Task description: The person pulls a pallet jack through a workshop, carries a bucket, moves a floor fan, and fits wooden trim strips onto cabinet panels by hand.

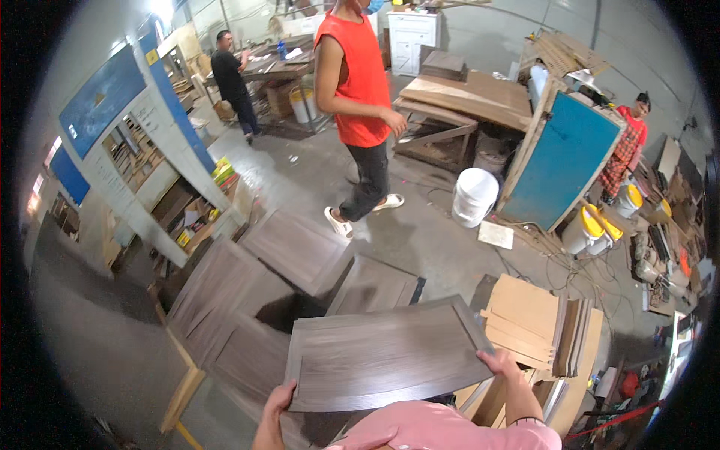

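Holding a dark wood-grain cabinet door panel [382,352] flat before me, I gripped its edges with my left hand [276,401] and right hand [501,364], above similar panels [247,300] seemingly stacked on the floor.

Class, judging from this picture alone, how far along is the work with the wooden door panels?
Done: several dark panels already lie spread on the surface ahead. In hand: the left hand and right hand grip one framed panel by its near corners, held flat. Left: the held panel isn't set down.
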The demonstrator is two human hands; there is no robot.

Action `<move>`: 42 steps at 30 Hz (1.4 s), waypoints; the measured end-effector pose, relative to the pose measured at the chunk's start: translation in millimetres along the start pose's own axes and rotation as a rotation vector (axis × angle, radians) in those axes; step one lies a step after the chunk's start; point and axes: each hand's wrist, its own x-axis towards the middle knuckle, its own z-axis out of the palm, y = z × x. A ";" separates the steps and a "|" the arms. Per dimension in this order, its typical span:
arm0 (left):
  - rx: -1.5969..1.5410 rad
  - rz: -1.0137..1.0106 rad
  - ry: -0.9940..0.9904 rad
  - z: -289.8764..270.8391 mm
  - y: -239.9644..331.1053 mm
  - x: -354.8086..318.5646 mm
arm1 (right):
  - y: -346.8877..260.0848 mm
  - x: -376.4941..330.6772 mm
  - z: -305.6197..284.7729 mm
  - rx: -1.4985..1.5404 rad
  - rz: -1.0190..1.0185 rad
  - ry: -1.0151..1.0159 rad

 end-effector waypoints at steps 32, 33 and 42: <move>0.532 -0.102 -0.390 229.8 468.8 188.6 | 154.4 246.8 -155.0 0.243 0.616 -0.286; 0.545 -0.107 -0.376 241.1 486.9 204.8 | 165.3 285.1 -163.0 0.186 0.554 -0.281; 0.294 -0.150 -0.288 226.8 564.0 240.1 | 80.1 530.9 -312.4 0.004 0.440 -0.393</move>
